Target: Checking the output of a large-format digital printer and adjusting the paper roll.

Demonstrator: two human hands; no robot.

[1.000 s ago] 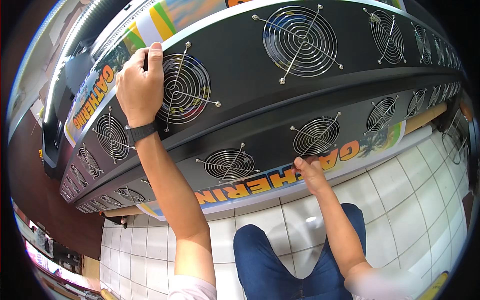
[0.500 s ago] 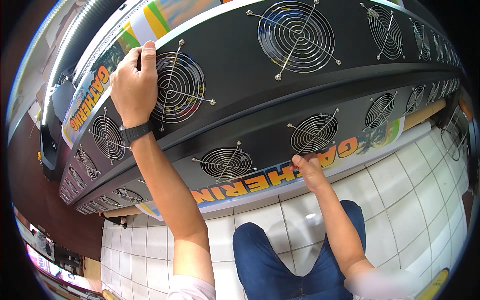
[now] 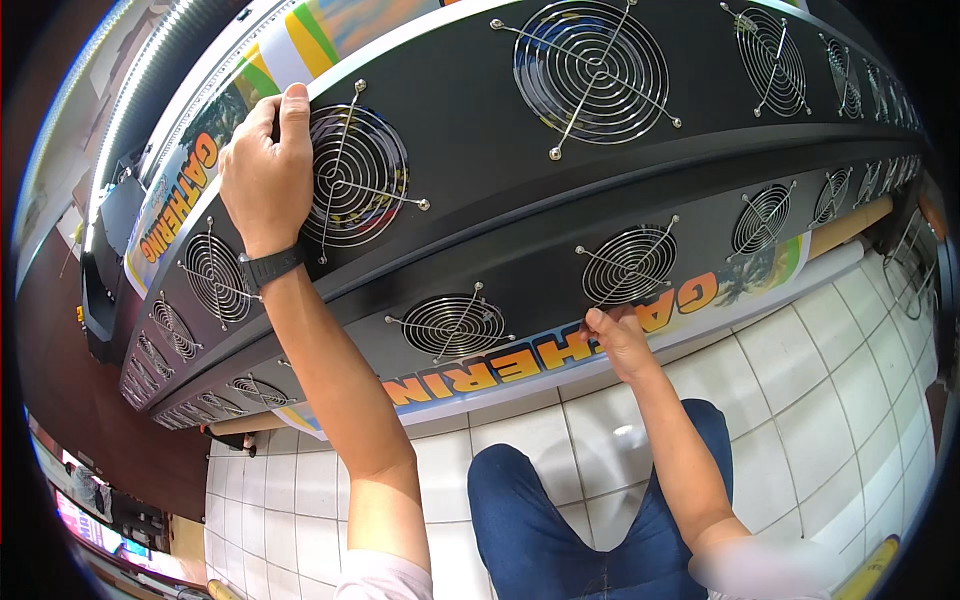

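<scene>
My left hand (image 3: 268, 180), with a black wristband (image 3: 273, 266), is hooked over the top edge of a long black fan panel (image 3: 460, 130). Its thumb points up along that edge beside a round wire fan grille (image 3: 358, 175), and its fingertips are hidden beyond. Lower down, my right hand (image 3: 622, 345) is closed at the bottom edge of the lower fan panel (image 3: 540, 262), just under another grille (image 3: 630, 265). Whatever its fingers pinch is hidden. Right behind those fingers hangs a colourful printed banner sheet (image 3: 520, 365) with large orange letters.
A brown cardboard tube (image 3: 850, 228) carries the roll at the banner's right end. More print (image 3: 185, 185) lies on the machine's bed at upper left, near a bright light strip (image 3: 110, 150). White floor tiles (image 3: 810, 350) spread below, around my knees. A wire rack (image 3: 905, 265) stands at far right.
</scene>
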